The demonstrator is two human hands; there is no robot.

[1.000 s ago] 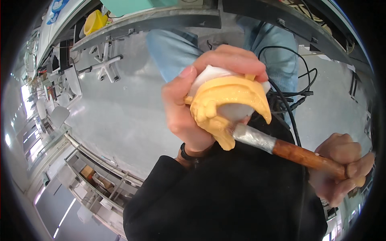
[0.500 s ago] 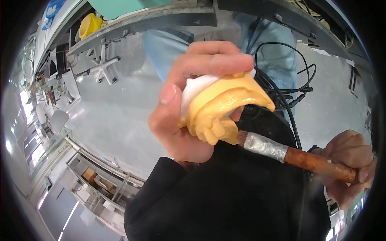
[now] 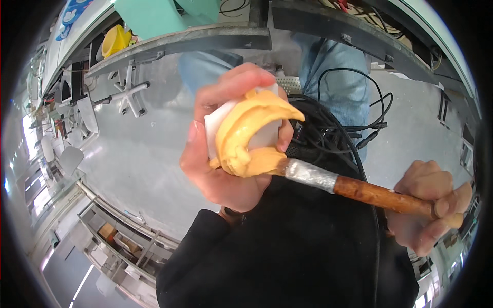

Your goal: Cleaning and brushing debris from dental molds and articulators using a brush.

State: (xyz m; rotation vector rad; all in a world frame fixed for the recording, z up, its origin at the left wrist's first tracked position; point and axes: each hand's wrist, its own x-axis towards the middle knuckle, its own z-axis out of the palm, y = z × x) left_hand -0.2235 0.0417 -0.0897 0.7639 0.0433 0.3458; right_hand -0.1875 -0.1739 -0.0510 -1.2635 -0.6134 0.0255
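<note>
The person's left hand (image 3: 226, 154) is raised close under the head camera and is clenched around a white block (image 3: 267, 134), which sits deep in the curl of the fingers: the index finger arches over its top edge, the thumb runs down its left side, and another fingertip presses against its right edge. A thick curl of yellow-orange paste (image 3: 251, 136) covers the front face of the block, sweeping from its upper right corner down to the lower left, where it bulges just above the palm. The paste lies between the thumb and the fingertip on the right, and it touches the thumb side of the hand at its lower end. The right hand (image 3: 429, 210) is lower and well to the right, closed in a fist around the brown wooden handle (image 3: 382, 196) of a brush. The handle runs up and to the left into a silver metal ferrule (image 3: 310, 174), and the brush head (image 3: 267, 161), itself coated in the same paste, meets the lower mass of paste at the bottom of the block. Black sleeves (image 3: 287, 256) fill the lower middle of the view. Behind the hands lie a grey floor (image 3: 138, 154), a tangle of black cables (image 3: 339, 133) and blue-jeaned legs (image 3: 339, 87).
</note>
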